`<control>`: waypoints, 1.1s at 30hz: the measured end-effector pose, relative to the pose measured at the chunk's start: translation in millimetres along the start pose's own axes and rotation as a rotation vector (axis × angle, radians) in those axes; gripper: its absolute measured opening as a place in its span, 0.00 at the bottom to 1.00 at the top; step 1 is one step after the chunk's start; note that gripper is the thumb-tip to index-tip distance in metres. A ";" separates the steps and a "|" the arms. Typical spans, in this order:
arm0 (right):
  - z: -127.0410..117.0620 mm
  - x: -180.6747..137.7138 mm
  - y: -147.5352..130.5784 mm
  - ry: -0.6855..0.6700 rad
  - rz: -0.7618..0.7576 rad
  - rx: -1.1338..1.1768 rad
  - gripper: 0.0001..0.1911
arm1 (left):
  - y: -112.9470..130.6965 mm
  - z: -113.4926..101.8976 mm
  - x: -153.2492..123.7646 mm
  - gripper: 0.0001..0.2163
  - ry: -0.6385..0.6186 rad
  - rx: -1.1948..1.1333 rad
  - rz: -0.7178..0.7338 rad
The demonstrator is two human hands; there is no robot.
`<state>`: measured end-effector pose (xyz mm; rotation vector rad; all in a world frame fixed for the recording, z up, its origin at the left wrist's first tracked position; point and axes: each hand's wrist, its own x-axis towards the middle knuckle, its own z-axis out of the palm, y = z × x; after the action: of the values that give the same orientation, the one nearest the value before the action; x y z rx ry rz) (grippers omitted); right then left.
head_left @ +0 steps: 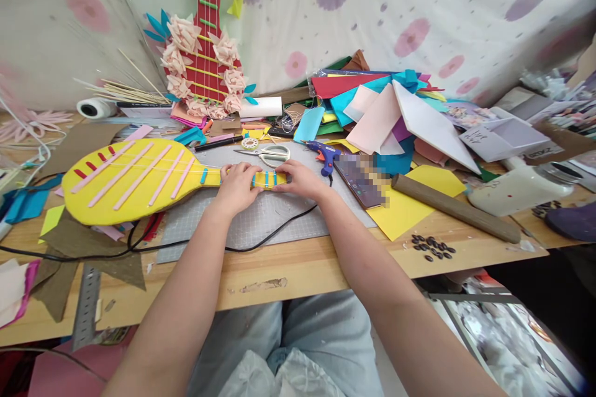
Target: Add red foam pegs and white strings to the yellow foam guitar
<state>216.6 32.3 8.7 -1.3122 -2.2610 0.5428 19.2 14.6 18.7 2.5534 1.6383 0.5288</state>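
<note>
A yellow foam guitar (125,183) with pink strips, red marks and thin strings lies flat across the grey cutting mat (261,223). Its narrow neck with blue frets points right. My left hand (238,187) lies curled over the neck, fingers pressed down on it. My right hand (302,178) grips the neck's right end, fingers closed on it. The two hands sit close together, a few frets showing between them.
White scissors (270,153), a blue glue gun (326,157) with its black cord, a phone (361,181), a brown rolled tube (454,208), a white jar (519,189), dark seeds (433,248) and piled coloured foam sheets (382,111) crowd the table. A red flower-decorated guitar (205,43) leans at the back.
</note>
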 end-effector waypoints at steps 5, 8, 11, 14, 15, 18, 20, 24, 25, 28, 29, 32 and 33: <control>0.8 1.3 1.8 -0.015 0.000 0.003 0.24 | -2.0 2.8 -0.4 0.18 -0.003 -0.006 -0.002; 2.0 0.6 1.7 -0.009 -0.005 0.004 0.24 | 0.2 3.5 -1.2 0.20 0.009 -0.010 0.002; 3.2 -0.3 0.8 0.021 -0.016 0.003 0.24 | 5.5 2.6 -0.6 0.21 0.065 -0.013 0.017; 3.3 -0.4 -0.6 0.114 -0.047 0.032 0.25 | 10.1 0.5 1.7 0.17 0.159 -0.055 0.028; 3.2 -0.3 -1.2 0.153 -0.066 0.054 0.25 | 11.0 -0.2 2.7 0.15 0.190 -0.074 0.023; 4.2 0.0 -4.4 0.252 -0.136 0.127 0.25 | 12.5 -1.0 4.7 0.12 0.265 -0.126 -0.009; 6.8 0.1 -7.9 0.291 -0.164 0.155 0.25 | 13.7 -0.5 5.2 0.10 0.292 -0.169 -0.020; 13.3 -0.7 -17.4 0.286 -0.182 0.184 0.24 | 16.7 1.1 5.6 0.07 0.303 -0.262 -0.046; 14.0 -1.1 -19.8 0.274 -0.178 0.194 0.24 | 17.1 1.1 5.9 0.07 0.297 -0.287 -0.056; 13.1 -2.2 -26.0 0.238 -0.139 0.250 0.25 | 16.5 0.6 7.0 0.06 0.261 -0.385 -0.108; 12.4 -2.4 -27.5 0.226 -0.126 0.278 0.25 | 15.9 0.5 7.4 0.06 0.249 -0.418 -0.129; 11.8 -1.7 -29.9 0.202 -0.120 0.391 0.27 | 14.3 0.9 8.4 0.06 0.239 -0.508 -0.172; 12.4 -1.0 -30.1 0.197 -0.130 0.437 0.27 | 14.0 1.2 8.8 0.05 0.239 -0.537 -0.179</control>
<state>189.0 16.2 14.9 -0.9492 -1.9106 0.7710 35.1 16.5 23.0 1.9960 1.5033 1.1146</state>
